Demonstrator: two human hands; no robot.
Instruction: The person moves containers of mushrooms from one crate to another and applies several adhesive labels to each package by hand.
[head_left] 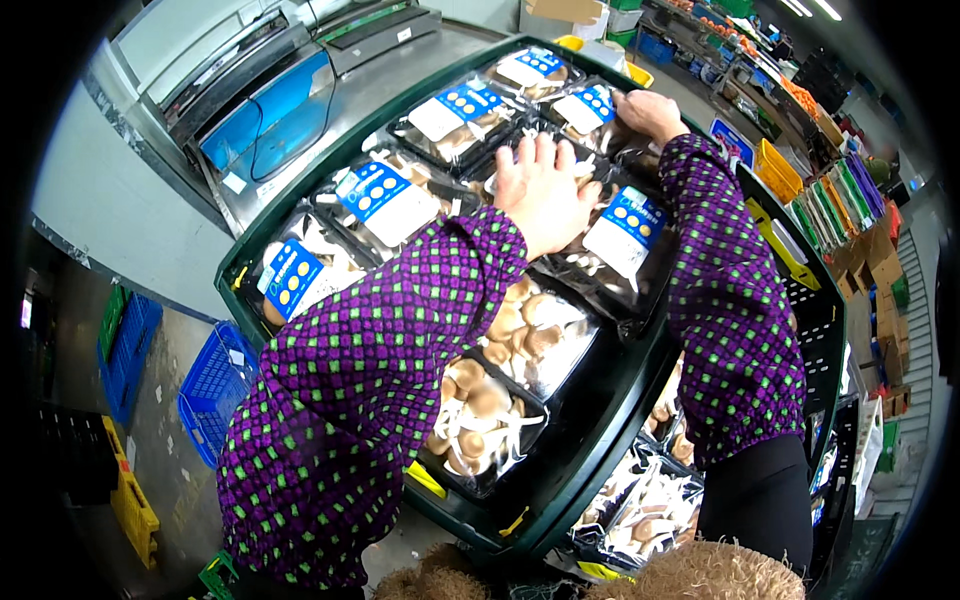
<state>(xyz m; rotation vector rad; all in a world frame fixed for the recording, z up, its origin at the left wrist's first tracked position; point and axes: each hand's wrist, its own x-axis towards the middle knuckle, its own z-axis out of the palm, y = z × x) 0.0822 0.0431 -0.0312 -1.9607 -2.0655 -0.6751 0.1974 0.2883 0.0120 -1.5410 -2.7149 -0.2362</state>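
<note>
A dark green crate (235, 262) holds several black trays of brown and white mushrooms wrapped in clear film, many with blue and white labels. My left hand (545, 195) lies with fingers spread over the packs in the middle. Just right of it sits a labelled pack (625, 235); nearer to me are two packs without labels, one with mushrooms showing plainly (540, 335) and another beside it (480, 425). At the far right corner my right hand (652, 115) grips the edge of a mushroom pack (588, 108) with bent fingers. Its fingertips are partly hidden.
Another crate with mushroom packs (640, 510) adjoins on the right. A metal bench with a machine (270, 115) stands at the back left. Blue baskets (215, 390) and a yellow crate (130, 495) are on the floor at left; stacked colourful crates (840, 205) stand at right.
</note>
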